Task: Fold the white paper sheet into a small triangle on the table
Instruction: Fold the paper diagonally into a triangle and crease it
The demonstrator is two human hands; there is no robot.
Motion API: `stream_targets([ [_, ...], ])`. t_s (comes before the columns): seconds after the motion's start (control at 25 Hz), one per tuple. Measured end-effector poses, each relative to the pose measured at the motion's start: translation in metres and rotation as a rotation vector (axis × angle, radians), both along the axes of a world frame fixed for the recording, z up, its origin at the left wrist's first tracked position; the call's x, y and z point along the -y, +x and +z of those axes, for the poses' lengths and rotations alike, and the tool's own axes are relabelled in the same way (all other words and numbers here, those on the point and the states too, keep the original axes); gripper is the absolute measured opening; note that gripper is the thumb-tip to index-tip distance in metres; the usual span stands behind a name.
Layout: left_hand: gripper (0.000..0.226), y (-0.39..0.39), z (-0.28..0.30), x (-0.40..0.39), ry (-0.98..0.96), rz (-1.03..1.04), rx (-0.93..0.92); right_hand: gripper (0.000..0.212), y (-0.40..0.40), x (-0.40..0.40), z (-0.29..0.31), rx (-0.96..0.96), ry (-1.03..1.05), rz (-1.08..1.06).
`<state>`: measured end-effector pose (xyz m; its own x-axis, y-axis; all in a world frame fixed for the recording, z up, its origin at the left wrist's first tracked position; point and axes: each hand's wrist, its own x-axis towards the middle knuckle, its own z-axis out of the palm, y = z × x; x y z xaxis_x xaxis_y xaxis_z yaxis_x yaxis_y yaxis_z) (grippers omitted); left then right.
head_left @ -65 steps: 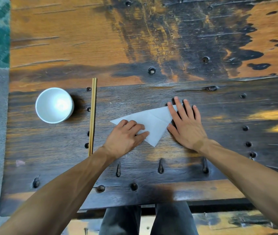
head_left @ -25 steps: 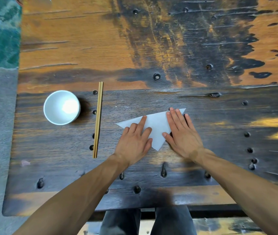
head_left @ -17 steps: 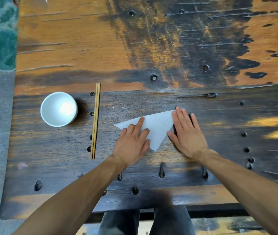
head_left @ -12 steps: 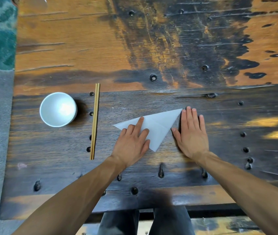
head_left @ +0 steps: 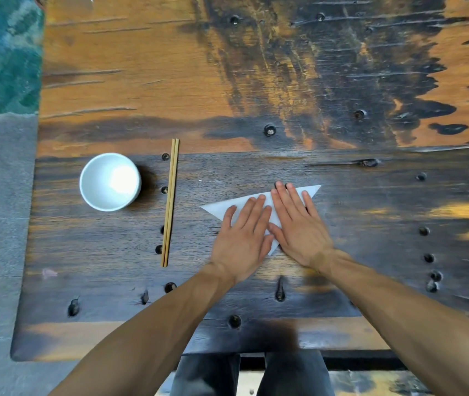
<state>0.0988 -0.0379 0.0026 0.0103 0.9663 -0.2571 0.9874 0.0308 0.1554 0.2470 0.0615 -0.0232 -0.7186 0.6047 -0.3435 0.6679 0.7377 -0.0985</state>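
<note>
Worn wooden surface (head_left: 227,90), orange-brown on the far half, dark-stained on the near half, with dark studs set into it. Both forearms reach in from the near edge. Left hand (head_left: 242,241) and right hand (head_left: 296,227) lie flat, palms down, fingers extended and pressed onto the white paper sheet (head_left: 222,208); neither grasps anything. The two hands sit just beside each other, thumbs touching or nearly so. Paper lies on the dark near half, right of centre, folded into a flat triangle: one tip points left, one far-right (head_left: 313,190), one toward the near edge between the hands. White bowl (head_left: 110,181) upright, well left of the paper. Pair of chopsticks (head_left: 170,202) lying between bowl and paper, parallel, touching.
</note>
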Motion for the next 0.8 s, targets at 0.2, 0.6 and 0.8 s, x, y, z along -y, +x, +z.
stream_targets([
  [0.2,0.072,0.006,-0.009,0.0,-0.126,0.035,-0.004,0.068,0.001,0.001,-0.004,-0.018,-0.005,-0.008],
  [0.6,0.075,-0.034,-0.013,0.022,-0.145,0.148,0.046,0.071,0.002,0.001,-0.002,-0.017,-0.019,-0.017],
  [0.8,0.076,-0.047,-0.014,0.03,-0.137,0.15,0.035,0.071,0.002,0.001,-0.002,0.008,-0.009,-0.012],
])
